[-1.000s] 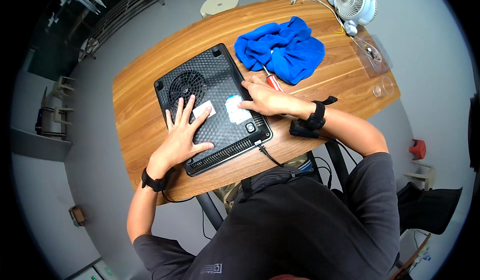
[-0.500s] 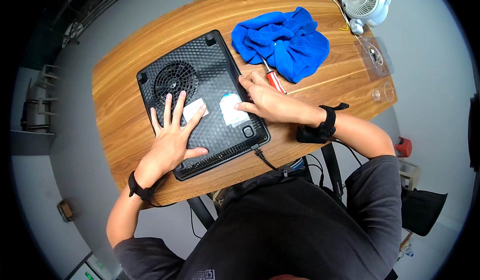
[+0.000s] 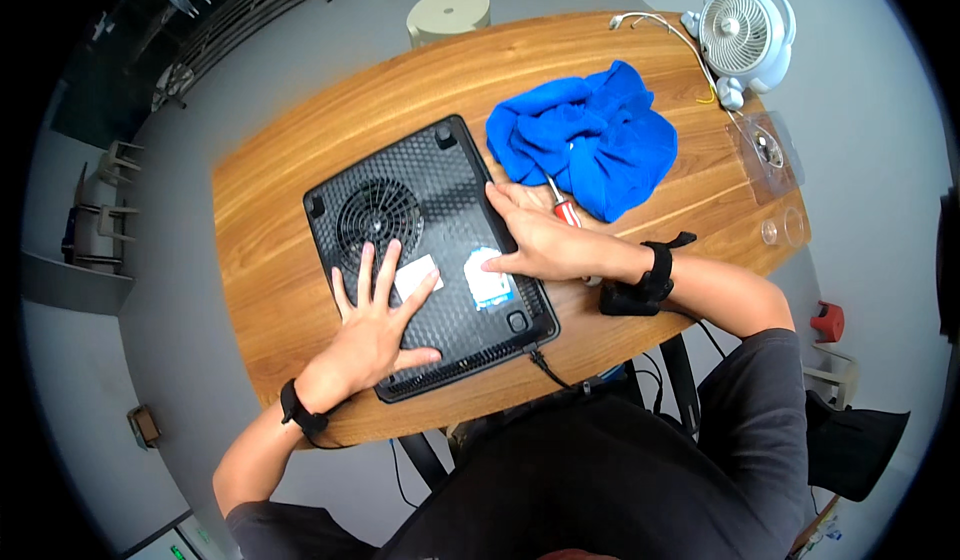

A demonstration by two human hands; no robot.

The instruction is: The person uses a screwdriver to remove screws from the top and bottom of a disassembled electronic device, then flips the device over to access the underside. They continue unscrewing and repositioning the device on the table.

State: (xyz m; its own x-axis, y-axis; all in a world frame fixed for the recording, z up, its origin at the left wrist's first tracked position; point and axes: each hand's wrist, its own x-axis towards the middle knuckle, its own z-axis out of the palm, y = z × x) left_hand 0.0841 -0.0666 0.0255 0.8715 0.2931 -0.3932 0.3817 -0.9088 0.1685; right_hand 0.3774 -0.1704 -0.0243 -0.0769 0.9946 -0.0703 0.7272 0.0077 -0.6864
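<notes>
A black induction cooker (image 3: 445, 200) lies upside down on the table, its round fan grille and rubber feet facing up. My left hand (image 3: 368, 345) rests on its underside with fingers spread, beside the grille and a small white label (image 3: 418, 276). Over the cooker's right edge sits my right hand (image 3: 545, 240), fingers and thumb apart; the thumb touches a white and blue sticker (image 3: 487, 285). Just beyond that hand, a screwdriver (image 3: 566, 210) with a red and white handle lies partly under a crumpled blue cloth (image 3: 590, 140). My right hand and forearm cover part of the handle.
The wooden table (image 3: 270, 290) has a rounded far edge. A white fan (image 3: 745, 32) with a cable stands at the far right, near a clear plastic tray (image 3: 765, 158) and small clear round pieces (image 3: 785, 228). The cooker's power cord (image 3: 548, 368) runs off the near edge.
The whole view has shifted, so the table appears lower and further right. My right hand has moved slightly, and more of the screwdriver handle is covered. My left hand stays on the cooker.
</notes>
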